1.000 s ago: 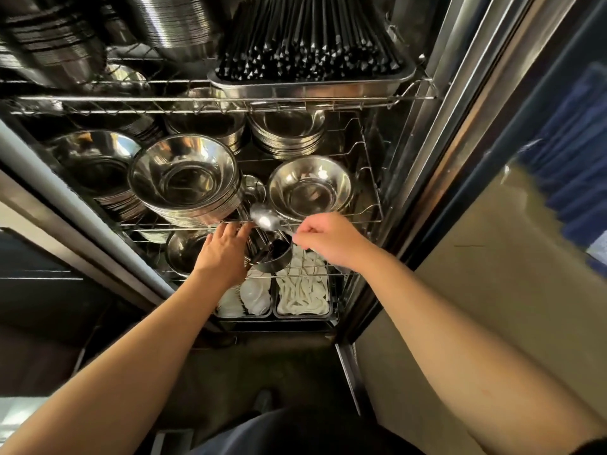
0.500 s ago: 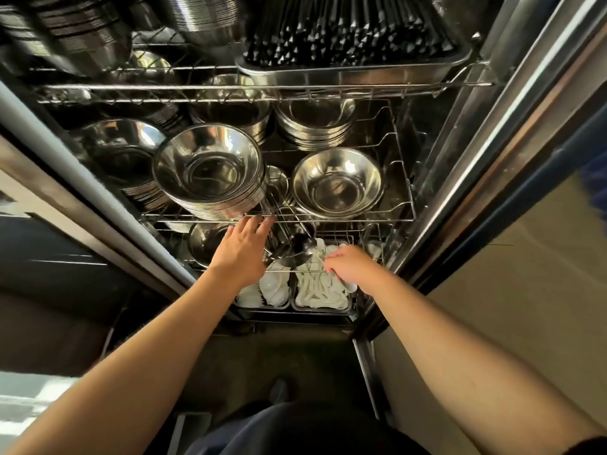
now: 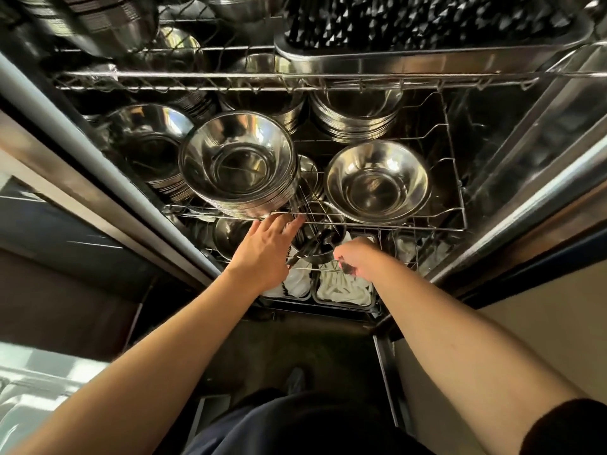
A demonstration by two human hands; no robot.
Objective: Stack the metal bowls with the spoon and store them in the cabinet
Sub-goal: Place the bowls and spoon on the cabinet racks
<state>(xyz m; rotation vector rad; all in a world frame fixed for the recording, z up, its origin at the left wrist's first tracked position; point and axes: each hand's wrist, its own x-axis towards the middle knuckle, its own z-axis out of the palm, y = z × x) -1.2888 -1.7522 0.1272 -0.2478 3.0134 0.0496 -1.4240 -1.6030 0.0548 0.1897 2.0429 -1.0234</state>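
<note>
Both hands under the wire shelf edge [image 3: 328,214]: left grip [image 3: 262,251] spread, right grip [image 3: 359,259] unclear (tight gap)

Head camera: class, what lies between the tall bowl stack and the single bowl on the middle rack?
In the head view, a small metal bowl sits between the tall bowl stack and the single bowl.

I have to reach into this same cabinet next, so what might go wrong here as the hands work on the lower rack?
The tall bowl stack overhangs the wire shelf's front edge right above the left hand; a knock upward might tip it. The small bowl with utensils sits tilted at the lower rack's front and may slide out. The right hand is close to the rack wires, so fingers could snag.
</note>
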